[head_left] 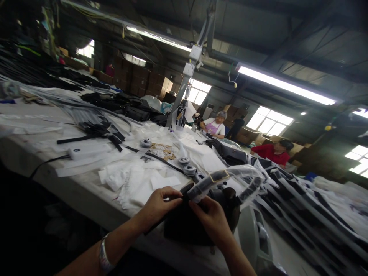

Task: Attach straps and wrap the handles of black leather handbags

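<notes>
A dark bag [184, 230] is in front of me at the table's near edge, its lower part lost in shadow. Its arched handle [249, 187] is wrapped in clear plastic, with a small tan rectangle on the wrap. My left hand [159, 207] pinches a black edge or strap of the bag beside one handle end, thumb and fingers together. On the other side of that handle end, my right hand [214, 218] is closed on the wrapped handle's base. The exact grip of its fingertips is partly hidden.
Rolls of grey tape [189, 170], white sheets [129, 180] and a white power box [87, 151] lie on the table [37, 151]. Striped black-and-white strips [313, 207] are heaped right, beside a pale machine [250, 234]. Two people [214, 128] work beyond a post [179, 96].
</notes>
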Action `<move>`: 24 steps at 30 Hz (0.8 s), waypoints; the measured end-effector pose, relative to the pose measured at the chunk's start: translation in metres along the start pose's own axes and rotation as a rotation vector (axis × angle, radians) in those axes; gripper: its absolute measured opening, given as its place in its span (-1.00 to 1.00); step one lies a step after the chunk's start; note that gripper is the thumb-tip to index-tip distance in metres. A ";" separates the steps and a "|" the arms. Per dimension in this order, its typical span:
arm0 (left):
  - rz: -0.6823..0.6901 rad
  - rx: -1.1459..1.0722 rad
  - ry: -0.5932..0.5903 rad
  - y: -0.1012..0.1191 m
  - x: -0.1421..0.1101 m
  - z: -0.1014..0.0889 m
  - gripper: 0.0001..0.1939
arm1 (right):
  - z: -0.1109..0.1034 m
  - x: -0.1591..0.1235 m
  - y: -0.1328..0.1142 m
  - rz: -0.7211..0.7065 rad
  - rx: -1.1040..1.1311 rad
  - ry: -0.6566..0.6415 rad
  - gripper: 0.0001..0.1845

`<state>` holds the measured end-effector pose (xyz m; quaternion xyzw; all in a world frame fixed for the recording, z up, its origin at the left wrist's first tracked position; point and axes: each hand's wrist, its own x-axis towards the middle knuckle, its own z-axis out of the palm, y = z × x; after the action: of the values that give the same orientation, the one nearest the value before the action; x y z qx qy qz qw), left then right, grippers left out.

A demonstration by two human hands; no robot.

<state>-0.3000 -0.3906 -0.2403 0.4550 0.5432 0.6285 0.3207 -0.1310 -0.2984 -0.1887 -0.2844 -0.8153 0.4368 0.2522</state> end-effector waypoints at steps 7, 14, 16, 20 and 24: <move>0.061 0.027 -0.034 0.002 0.000 0.003 -0.81 | 0.000 0.001 0.002 -0.029 -0.032 -0.013 -0.76; 0.047 0.092 -0.051 0.006 0.003 0.002 -0.81 | -0.003 -0.002 0.006 -0.021 -0.009 -0.025 -0.77; 0.037 0.093 -0.050 0.008 0.004 0.001 -0.79 | -0.003 -0.001 0.009 -0.012 -0.002 -0.031 -0.75; 0.063 0.104 -0.042 0.009 0.002 0.001 -0.78 | -0.003 -0.001 0.018 0.033 0.051 -0.041 -0.72; 0.065 0.093 -0.030 0.010 0.000 0.004 -0.79 | -0.003 -0.003 0.022 0.046 0.082 -0.030 -0.71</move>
<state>-0.2954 -0.3912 -0.2308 0.4961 0.5520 0.6057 0.2867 -0.1219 -0.2883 -0.2068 -0.2860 -0.7937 0.4798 0.2411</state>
